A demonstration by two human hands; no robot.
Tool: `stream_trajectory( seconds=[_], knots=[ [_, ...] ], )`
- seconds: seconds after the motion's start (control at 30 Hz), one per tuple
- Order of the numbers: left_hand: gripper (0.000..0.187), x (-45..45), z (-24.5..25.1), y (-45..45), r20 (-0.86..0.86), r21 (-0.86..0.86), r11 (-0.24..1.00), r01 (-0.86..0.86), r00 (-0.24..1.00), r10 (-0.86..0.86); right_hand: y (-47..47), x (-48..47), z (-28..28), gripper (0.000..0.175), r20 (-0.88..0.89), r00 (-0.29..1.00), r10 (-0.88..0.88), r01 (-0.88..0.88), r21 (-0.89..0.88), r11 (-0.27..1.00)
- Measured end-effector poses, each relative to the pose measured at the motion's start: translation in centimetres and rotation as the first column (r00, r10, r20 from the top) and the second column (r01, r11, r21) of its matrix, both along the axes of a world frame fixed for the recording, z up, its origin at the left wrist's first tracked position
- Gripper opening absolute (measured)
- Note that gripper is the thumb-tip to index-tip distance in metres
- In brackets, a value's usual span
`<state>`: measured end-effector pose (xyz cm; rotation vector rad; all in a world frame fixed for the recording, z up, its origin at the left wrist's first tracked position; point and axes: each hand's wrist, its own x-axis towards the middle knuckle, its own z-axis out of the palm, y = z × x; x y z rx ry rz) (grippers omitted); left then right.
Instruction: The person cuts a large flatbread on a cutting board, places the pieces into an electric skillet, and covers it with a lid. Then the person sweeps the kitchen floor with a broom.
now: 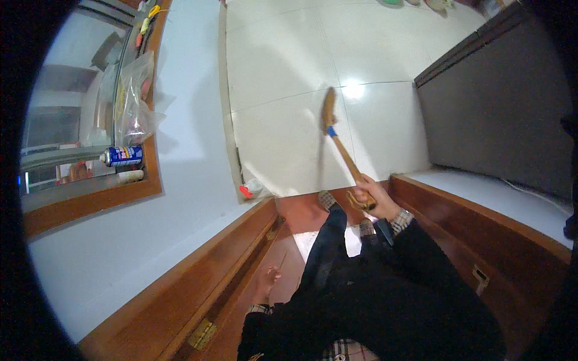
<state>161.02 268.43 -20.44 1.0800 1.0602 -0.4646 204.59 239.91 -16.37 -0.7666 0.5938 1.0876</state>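
My right hand [377,198] grips the lower end of a long-handled wooden tool [347,155]. A blue band [332,131] wraps its shaft below a curved brown head [329,107]. That head points away from me over the tiled floor and looks blurred; whether it carries bristles is not clear. A loop of cord or strap hangs at the handle's end by my fingers. Low on the left, my left hand [269,277] hangs beside the wooden door [280,252], its fingers partly curled. Blur hides whether anything is in it.
I stand in a wooden door frame [451,212]; a brass hinge [202,334] shows at left. A window ledge [151,171] holds a blue spray can [125,155] and a clear plastic bag [135,108]. A dark grey panel [496,108] stands right. A red-capped clear item [253,188] lies by the wall.
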Motion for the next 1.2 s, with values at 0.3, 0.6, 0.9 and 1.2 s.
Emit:
stream_trajectory(
  seconds=[0.3,0.6,0.9,1.2],
  knots=[
    [0.025,3.7,1.2,-2.2,-0.270,0.190,0.950,0.248,0.944,-0.192,4.1,-0.6,-0.4,0.023,-0.123,0.985,0.117,-0.139,-0.186,0.973],
    [0.027,5.6,0.2,1.4,-0.095,-0.078,0.995,-0.062,0.994,0.055,4.7,6.8,1.6,0.061,-0.106,0.994,0.023,-0.030,-0.057,0.998],
    [0.045,5.1,-2.2,-2.7,-0.251,0.154,0.985,0.075,0.967,-0.035,1.3,16.1,-4.8,0.060,-0.231,0.969,0.084,-0.136,-0.218,0.966],
    [0.043,15.8,-2.7,-2.0,-0.129,-0.275,0.906,-0.321,0.946,0.297,-0.2,24.4,-1.2,0.068,-0.034,0.971,0.239,-0.241,-0.079,0.967]
  ],
)
